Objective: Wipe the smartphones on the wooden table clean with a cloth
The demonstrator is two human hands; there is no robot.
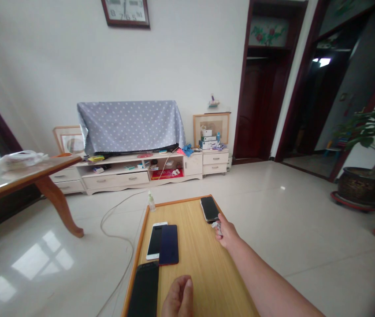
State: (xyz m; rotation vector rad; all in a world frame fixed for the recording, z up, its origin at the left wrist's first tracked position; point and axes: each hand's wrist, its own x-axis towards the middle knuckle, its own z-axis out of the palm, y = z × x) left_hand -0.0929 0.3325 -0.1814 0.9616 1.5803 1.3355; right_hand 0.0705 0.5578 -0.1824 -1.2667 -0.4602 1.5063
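Observation:
My right hand point(227, 231) reaches out over the far right edge of a small wooden table point(194, 255), its fingers closed around a small whitish object, right beside a black phone point(209, 208) lying at that corner. My left hand point(178, 298) rests near the table's front edge with fingers curled and nothing visible in it. To its left lie a black phone point(144, 289), a dark blue phone point(168, 245) and a white-edged phone point(155, 240), partly overlapped by the blue one. A small clear bottle point(151, 201) stands at the far left corner.
A cable point(121, 237) trails over the tiled floor left of the table. A glass-topped table point(15, 176) stands at left. A low cabinet point(131, 174) with a cloth-covered screen lines the wall. A potted plant point(369, 185) and dark doorways are at right.

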